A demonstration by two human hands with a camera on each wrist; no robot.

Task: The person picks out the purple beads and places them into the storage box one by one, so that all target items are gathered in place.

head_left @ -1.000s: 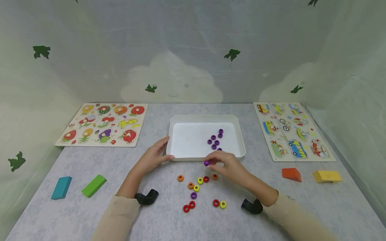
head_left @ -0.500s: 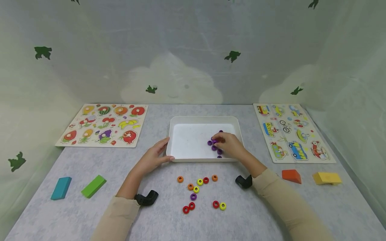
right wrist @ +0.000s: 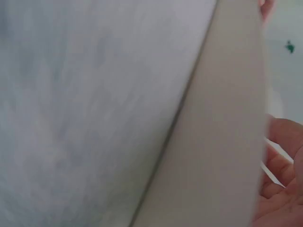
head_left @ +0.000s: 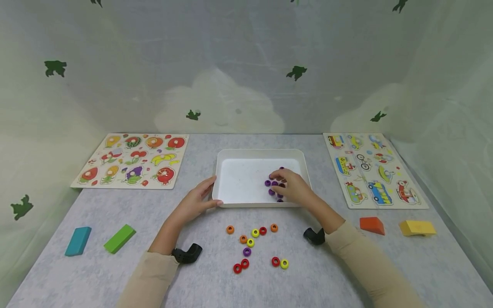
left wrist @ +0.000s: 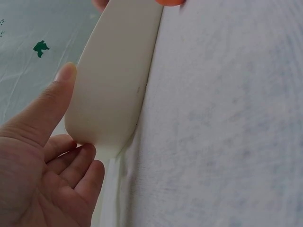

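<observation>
A white tray (head_left: pixel 246 179) lies on the table, with several purple beads (head_left: pixel 267 183) in its right half. My left hand (head_left: pixel 194 201) holds the tray's near left corner. In the left wrist view, its thumb rests on the rim and its fingers curl against the wall. My right hand (head_left: pixel 294 188) is over the beads inside the tray, thumb and index finger apart with no bead gripped between them. It hides some of the beads. In the right wrist view, the tray wall covers part of that hand.
Red, yellow, orange and purple beads (head_left: pixel 247 252) lie scattered in front of the tray. A fruit puzzle board (head_left: pixel 131 160) is at left, a vehicle puzzle board (head_left: pixel 373 169) at right. Teal (head_left: pixel 78 241), green (head_left: pixel 120 238), red (head_left: pixel 372 225) and yellow blocks (head_left: pixel 417 228) flank the arms.
My right hand has carried a purple bead from in front of the tray over its near rim and let it go among the others. The left hand has stayed at the corner.
</observation>
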